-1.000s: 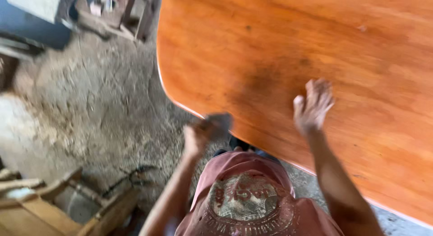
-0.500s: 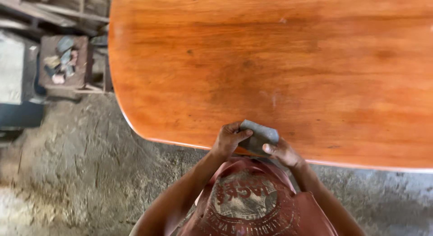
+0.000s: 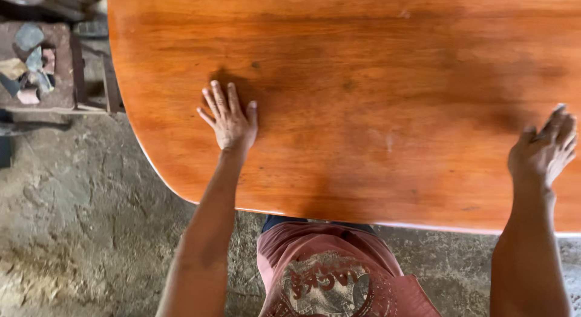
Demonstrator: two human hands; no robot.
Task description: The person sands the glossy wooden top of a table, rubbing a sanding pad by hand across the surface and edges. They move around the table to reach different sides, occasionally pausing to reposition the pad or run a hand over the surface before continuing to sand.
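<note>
I've got my left hand (image 3: 230,120) flat on the bench (image 3: 375,69), fingers spread, and my right hand (image 3: 543,150) resting loose further along, gripping nothing.

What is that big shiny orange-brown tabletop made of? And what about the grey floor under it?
The big orange-brown tabletop looks like solid wood with a glossy varnish: grain streaks and small dark knots show through, and light reflects off it. The flat left hand and the right hand rest on it. The grey floor seems to be rough concrete or packed earth: dull, cracked and dusty, though which one is hard to tell.
</note>
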